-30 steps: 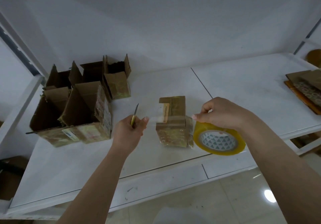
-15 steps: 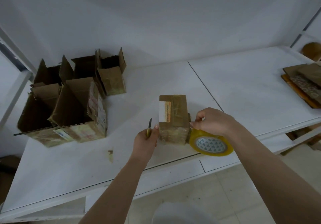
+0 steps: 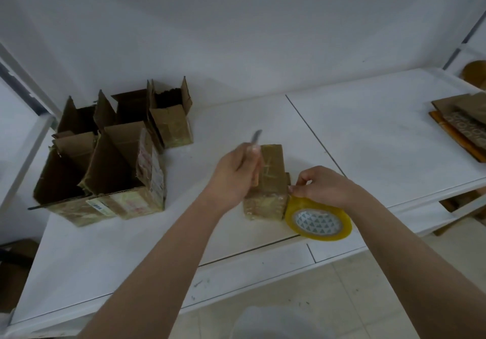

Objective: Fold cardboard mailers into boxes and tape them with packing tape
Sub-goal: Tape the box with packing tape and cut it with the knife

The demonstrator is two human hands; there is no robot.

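Observation:
A small closed cardboard box [image 3: 272, 180], wrapped in glossy tape, sits near the front edge of the white table [image 3: 368, 141]. My left hand [image 3: 234, 178] lies against the box's left side and grips a thin blade [image 3: 255, 136] that points up and away; the blade is blurred. My right hand [image 3: 323, 186] holds the yellow roll of packing tape [image 3: 318, 219] at the box's right front corner, fingers pinching at the roll's top edge beside the box.
Several open cardboard boxes [image 3: 110, 159] with raised flaps stand at the table's left. A stack of flat cardboard mailers [image 3: 462, 125] lies at the far right edge. A lower shelf and tiled floor show below the table front.
My left hand with the blade has moved right, from in front of the box's left corner up against its left side. My right hand and the tape roll stay at the box's right corner.

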